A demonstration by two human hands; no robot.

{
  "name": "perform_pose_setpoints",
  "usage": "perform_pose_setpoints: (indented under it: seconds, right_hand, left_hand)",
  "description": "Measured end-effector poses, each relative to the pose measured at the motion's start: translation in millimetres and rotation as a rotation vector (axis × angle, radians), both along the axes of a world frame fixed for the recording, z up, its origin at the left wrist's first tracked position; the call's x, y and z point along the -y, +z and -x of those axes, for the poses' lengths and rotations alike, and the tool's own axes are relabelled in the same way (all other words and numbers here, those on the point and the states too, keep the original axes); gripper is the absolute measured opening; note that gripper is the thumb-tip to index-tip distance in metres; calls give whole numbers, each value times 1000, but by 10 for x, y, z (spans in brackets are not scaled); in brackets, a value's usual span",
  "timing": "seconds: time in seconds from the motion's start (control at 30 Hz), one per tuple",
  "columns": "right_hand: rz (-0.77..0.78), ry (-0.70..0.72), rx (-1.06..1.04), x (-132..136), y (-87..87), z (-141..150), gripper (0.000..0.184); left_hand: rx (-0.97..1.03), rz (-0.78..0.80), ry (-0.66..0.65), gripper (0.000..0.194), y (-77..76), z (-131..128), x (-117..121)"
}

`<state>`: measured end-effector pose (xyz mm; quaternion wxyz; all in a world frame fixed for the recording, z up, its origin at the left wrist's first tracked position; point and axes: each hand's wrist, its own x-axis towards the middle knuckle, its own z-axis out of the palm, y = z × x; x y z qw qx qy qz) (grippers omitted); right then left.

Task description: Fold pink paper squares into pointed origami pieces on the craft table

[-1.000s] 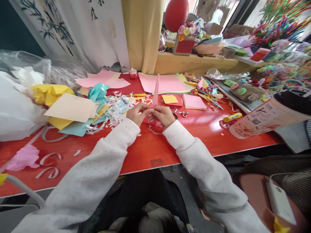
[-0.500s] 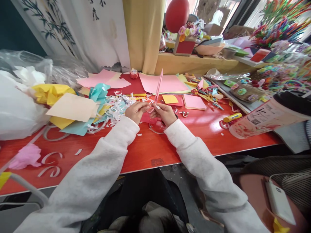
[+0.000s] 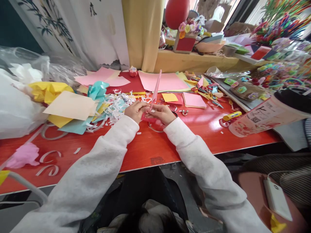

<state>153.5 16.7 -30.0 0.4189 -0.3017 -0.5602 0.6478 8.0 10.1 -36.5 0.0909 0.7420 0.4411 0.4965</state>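
Observation:
A narrow piece of folded pink paper (image 3: 157,85) stands up from between my two hands, its tip pointing toward the back of the table. My left hand (image 3: 136,111) pinches its lower end with closed fingers. From the other side my right hand (image 3: 163,113) grips the same end, thumb and fingers together. Below the hands lies a clear, reddish round item (image 3: 156,125), partly covered, whose kind I cannot make out. White and blue paper shreds (image 3: 116,108) are heaped beside my left hand. A stack of pink square sheets (image 3: 193,100) lies beyond my right hand.
Coloured sheets (image 3: 70,105) and a white plastic bag (image 3: 18,106) crowd the left side. A yellow glue stick (image 3: 232,116) and a large tilted cup (image 3: 263,115) are at the right. Pink sheets (image 3: 162,81) lie at the back, below a cluttered sill (image 3: 167,61).
The pink paper has turned and now shows a broader face, its tip slightly further left. My right fingers have shifted and lie straighter along its lower end.

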Motion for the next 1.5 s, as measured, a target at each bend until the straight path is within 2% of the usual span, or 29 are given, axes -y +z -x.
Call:
perform_pose_setpoints:
  seconds: [0.23,0.33,0.43,0.57,0.7,0.87,0.97,1.03,1.17,1.33,1.5]
  right_hand:
    - [-34,-4,83,-13,5,-26,28]
    - [-30,-12,77,-25,-2,-31,25]
    - [-37,-12,83,-26,-11,-17,18]
    - [-113,-14,134,-22,-19,12,6]
    - [-151,-16,154,-14,-7,3,2]
    - [-106,36,200,0,21,-33,6]
    - [-90,153,309,13,36,-25,5]
    - [-47,185,320,23,40,-8,14]
    - [-5,137,261,47,16,37,31]
    - [-193,67,197,74,-67,84,33]
    - [-386,50,281,71,-75,86,10]
  left_hand:
    - [91,165,-41,16,59,-49,76]
    - [83,73,-61,14,43,-33,44]
    - [79,-30,-134,14,4,-14,-2]
    - [84,-28,-180,12,-44,-37,-12]
    - [118,7,-149,12,-44,-70,-10]
    - [278,148,-53,40,78,-17,-58]
    - [209,252,-91,26,153,26,-67]
    - [241,337,-88,23,171,32,-60]
    - [457,433,60,28,158,-4,-47]
    - [590,486,175,31,130,-25,-66]
    - [550,432,261,29,106,37,-89]
